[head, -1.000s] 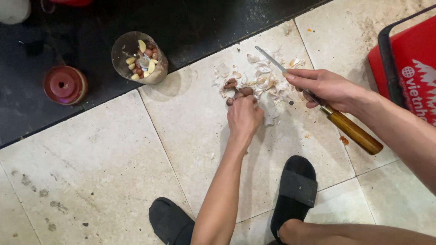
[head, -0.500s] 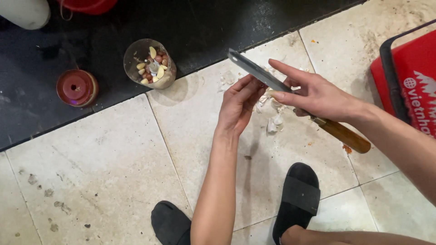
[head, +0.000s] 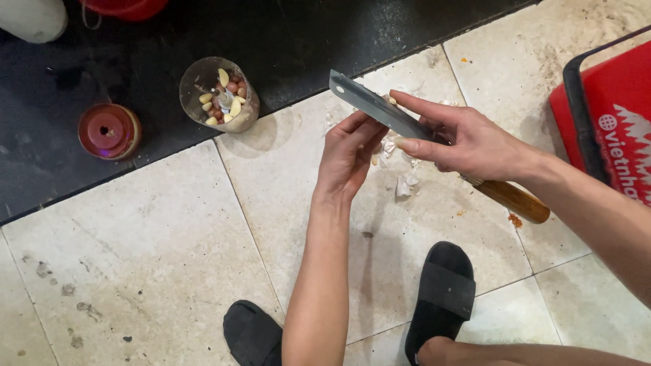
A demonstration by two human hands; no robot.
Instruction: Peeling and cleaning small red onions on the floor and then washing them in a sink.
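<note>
My right hand (head: 468,139) grips a cleaver-like knife (head: 369,105) with a wooden handle (head: 515,201), blade pointing up and left. My left hand (head: 349,156) is raised beside the blade, fingers curled around something small at the blade's edge; the item itself is hidden by the fingers. Beneath both hands, pale garlic skins and pieces (head: 405,184) lie scattered on the beige floor tile. A clear jar (head: 220,102) holding peeled cloves and small reddish bulbs stands at the upper left, on the edge of the dark floor.
A round red lid (head: 108,130) lies on the dark floor left of the jar. A red crate with a black rim (head: 597,129) sits at the right edge. My two black sandals (head: 441,298) are at the bottom.
Both hands have lifted off the floor pile. The left hand rose from the garlic heap to meet the blade, and the knife swung up and leftwards.
</note>
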